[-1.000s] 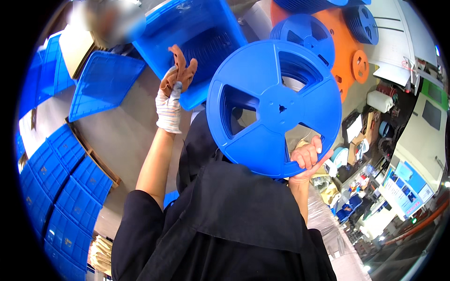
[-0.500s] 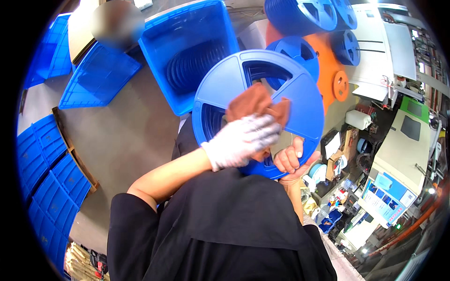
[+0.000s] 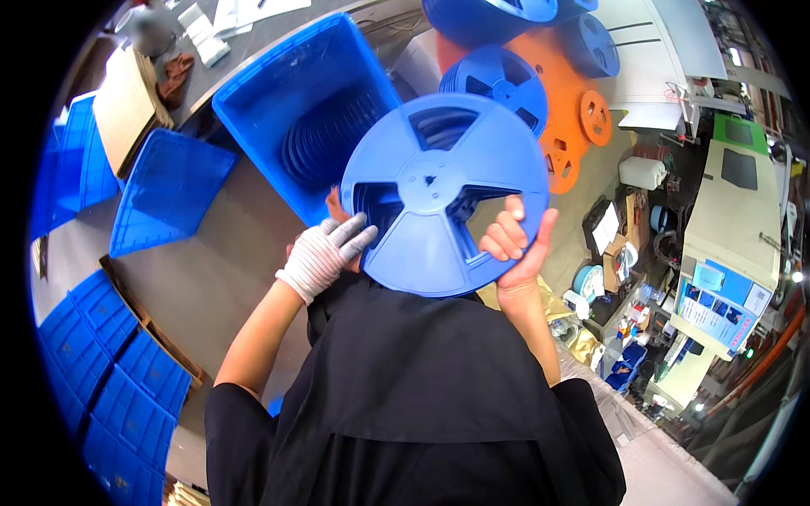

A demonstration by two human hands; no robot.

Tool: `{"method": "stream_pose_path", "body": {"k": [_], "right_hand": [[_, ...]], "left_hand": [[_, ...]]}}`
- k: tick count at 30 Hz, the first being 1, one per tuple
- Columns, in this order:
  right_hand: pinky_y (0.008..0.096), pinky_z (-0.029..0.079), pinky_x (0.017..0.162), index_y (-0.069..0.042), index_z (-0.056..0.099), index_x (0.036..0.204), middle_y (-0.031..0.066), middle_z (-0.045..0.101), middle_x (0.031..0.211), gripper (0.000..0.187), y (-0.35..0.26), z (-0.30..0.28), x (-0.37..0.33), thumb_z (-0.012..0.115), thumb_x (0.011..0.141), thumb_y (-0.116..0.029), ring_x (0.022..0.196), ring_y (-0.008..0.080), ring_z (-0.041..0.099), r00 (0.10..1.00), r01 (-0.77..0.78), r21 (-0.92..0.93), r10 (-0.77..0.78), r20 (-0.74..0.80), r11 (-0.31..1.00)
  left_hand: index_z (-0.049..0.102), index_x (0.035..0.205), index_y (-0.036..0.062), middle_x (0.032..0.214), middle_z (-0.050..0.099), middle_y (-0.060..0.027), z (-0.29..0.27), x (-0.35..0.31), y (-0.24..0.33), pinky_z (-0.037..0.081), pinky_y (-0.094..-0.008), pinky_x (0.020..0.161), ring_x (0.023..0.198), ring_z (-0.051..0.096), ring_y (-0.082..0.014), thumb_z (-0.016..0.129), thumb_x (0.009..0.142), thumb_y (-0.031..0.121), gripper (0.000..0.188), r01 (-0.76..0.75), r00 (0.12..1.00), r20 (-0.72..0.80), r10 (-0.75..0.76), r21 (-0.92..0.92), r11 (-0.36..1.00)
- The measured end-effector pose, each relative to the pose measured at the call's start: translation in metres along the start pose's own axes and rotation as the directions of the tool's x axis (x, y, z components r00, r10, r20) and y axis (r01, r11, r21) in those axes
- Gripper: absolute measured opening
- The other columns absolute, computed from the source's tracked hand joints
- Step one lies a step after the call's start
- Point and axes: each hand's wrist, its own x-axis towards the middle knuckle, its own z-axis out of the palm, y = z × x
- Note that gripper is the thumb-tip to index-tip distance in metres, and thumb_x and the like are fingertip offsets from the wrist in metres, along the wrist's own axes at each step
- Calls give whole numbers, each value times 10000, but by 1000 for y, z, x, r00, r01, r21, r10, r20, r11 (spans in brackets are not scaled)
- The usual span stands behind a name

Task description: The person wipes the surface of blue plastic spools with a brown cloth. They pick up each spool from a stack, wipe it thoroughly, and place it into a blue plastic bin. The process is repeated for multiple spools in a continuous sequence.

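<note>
A stack of blue plastic reels (image 3: 419, 244) is held up in front of my chest, its round flat face with fan-shaped cut-outs toward me. My right hand (image 3: 521, 253), bare, grips the reels at the right, its fingers hooked through a cut-out and its thumb along the outer rim. At the left rim is my left hand (image 3: 322, 255) in a whitish striped glove, its fingertips reaching the edge of a cut-out. A bit of brown cloth (image 3: 335, 205) shows between that hand and the reels; most of it is hidden.
Behind the reels stands a blue bin (image 3: 253, 110) with more reels inside. Farther right, blue reels (image 3: 510, 88) sit by an orange surface (image 3: 565, 110). Stacked blue crates (image 3: 139, 396) line the left. A machine (image 3: 730, 211) stands at the right.
My gloved left hand has moved with the cloth from the middle of the reel's face to its left rim. My right hand still holds the right side; the view has shifted.
</note>
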Motion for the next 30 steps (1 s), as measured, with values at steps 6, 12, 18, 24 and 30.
{"method": "stream_pose_path", "body": {"k": [6,12,18,24,30], "right_hand": [[284,445,644,-51,564,1068,23,516,741,546,6,-9,20,539,886,-565,665,147,513,972,-42,-8,39,-230,999],[400,510,792,9,531,1202,152,628,1058,551,-5,-26,28,488,946,-477,882,249,611,883,-1,-270,-126,-453,963],[310,392,607,-13,574,1093,39,534,793,465,-14,-58,2,496,950,-448,637,147,466,807,149,-302,-292,-513,941],[332,421,607,-59,573,971,65,592,864,418,-16,-70,-14,481,951,-466,680,177,507,683,185,-324,-358,-636,928],[321,426,595,-62,579,1007,53,579,845,493,-14,-78,-16,443,947,-532,683,177,508,634,195,-269,-331,-699,943]], "left_hand": [[588,1105,97,1025,610,-54,15,-10,-10,532,-357,716,878,619,-253,612,753,129,354,-55,998,-5,55,-206,977],[626,1065,59,1028,655,-64,-3,-25,-17,503,-319,835,955,623,-195,577,816,4,259,332,924,193,-331,-832,443],[561,1147,12,1043,631,-107,0,-47,-44,470,-384,928,1028,587,-221,741,760,135,445,108,688,390,-612,-889,-446],[542,1146,21,1026,603,-109,14,-53,-52,492,-412,917,1007,591,-255,784,720,177,515,-64,639,431,-637,-796,-602],[520,1175,8,1066,588,-124,19,-45,-64,502,-422,917,1025,591,-260,744,769,169,492,-56,630,422,-651,-812,-581]]}}
